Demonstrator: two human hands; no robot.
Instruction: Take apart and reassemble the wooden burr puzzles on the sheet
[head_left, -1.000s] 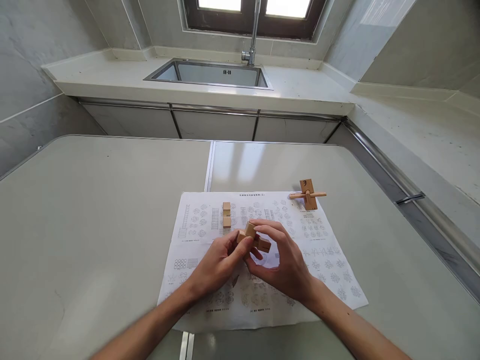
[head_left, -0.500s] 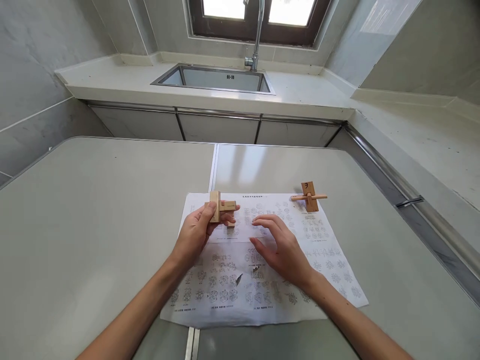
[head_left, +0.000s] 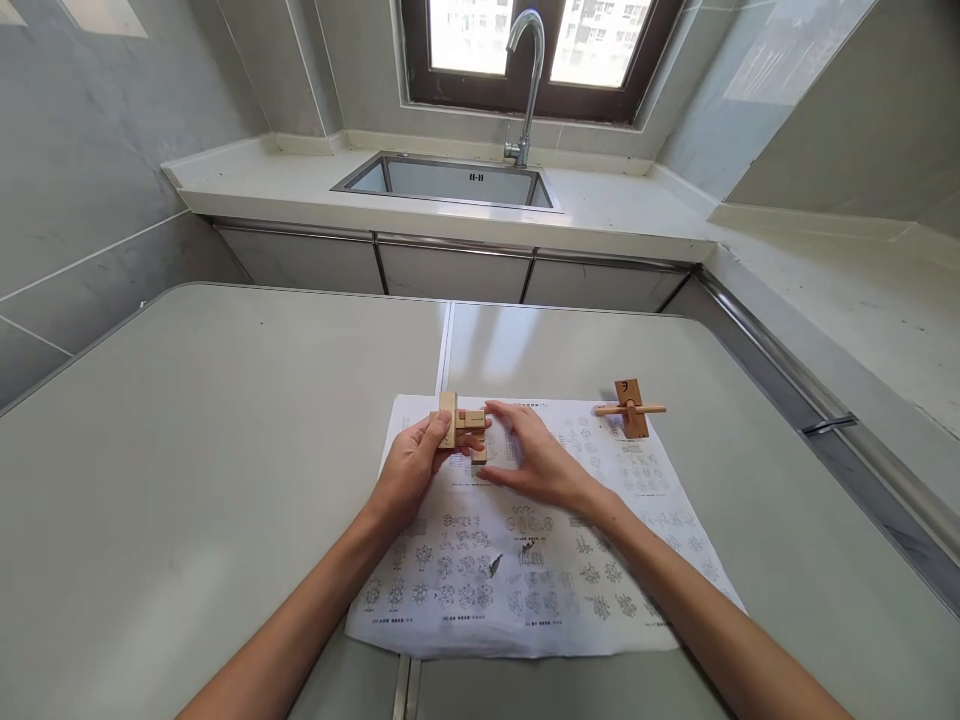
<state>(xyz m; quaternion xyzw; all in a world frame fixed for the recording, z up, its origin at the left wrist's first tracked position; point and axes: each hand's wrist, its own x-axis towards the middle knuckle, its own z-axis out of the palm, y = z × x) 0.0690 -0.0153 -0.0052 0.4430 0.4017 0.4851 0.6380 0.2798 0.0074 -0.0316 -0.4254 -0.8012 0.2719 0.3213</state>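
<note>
My left hand grips a partly joined wooden burr puzzle, its thumb pressed on the upright bar. Short blocks jut from the puzzle's right side and underside. Close on the right, my right hand is open, thumb and fingers spread around the puzzle's right end; whether a fingertip touches the wood I cannot tell. Beneath both hands lies a creased paper sheet printed with rows of small puzzle drawings. A second wooden piece, a flat marked plate with a rod through it, rests at the sheet's upper right corner.
The sheet lies on a pale folding table with a seam down its middle. Small tears show in the paper. Beyond the table are a counter, a sink and a tap. Another counter runs along the right.
My right hand has moved left and up to the puzzle. My left hand still holds it. The view has tilted up slightly, showing more of the tap and window.
</note>
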